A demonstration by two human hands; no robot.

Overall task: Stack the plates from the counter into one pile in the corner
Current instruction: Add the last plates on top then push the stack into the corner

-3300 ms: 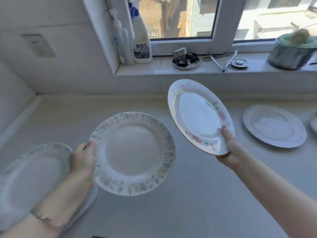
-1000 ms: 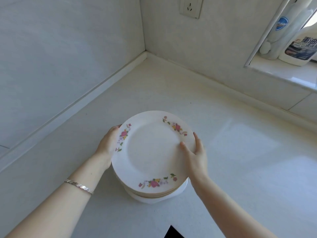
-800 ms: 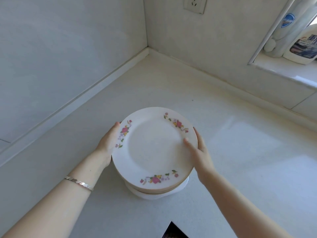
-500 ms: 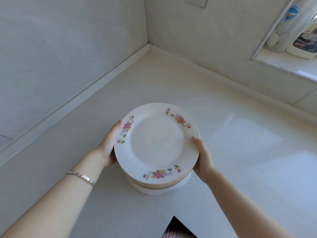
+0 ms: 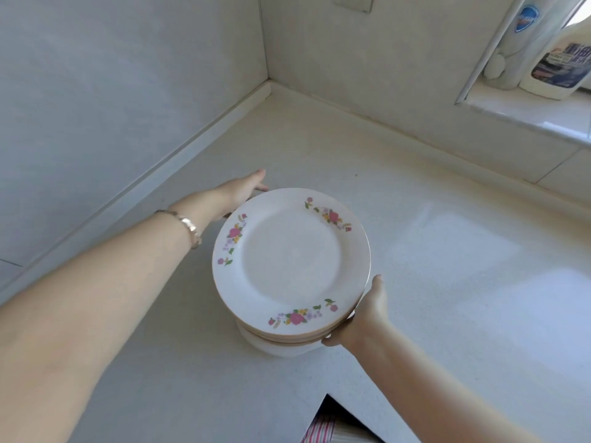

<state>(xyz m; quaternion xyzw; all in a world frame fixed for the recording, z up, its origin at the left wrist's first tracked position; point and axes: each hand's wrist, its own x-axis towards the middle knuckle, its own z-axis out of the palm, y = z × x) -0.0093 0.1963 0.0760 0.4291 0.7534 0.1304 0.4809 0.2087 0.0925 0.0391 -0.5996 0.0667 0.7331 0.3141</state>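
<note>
Stack of floral-rimmed plates, level, on counter near corner

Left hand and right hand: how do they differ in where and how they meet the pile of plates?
The left hand lies at the far-left rim of the pile of plates with fingers straight; the right hand cups its near-right rim, fingers curled under. The left wrist wears a bracelet; the right is bare. Both are at the pile's edge.

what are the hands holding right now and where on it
The pile of plates, at its rim: the right hand grips the near-right edge, fingers tucked beneath; the left hand rests against the far-left edge, held straight.
</note>
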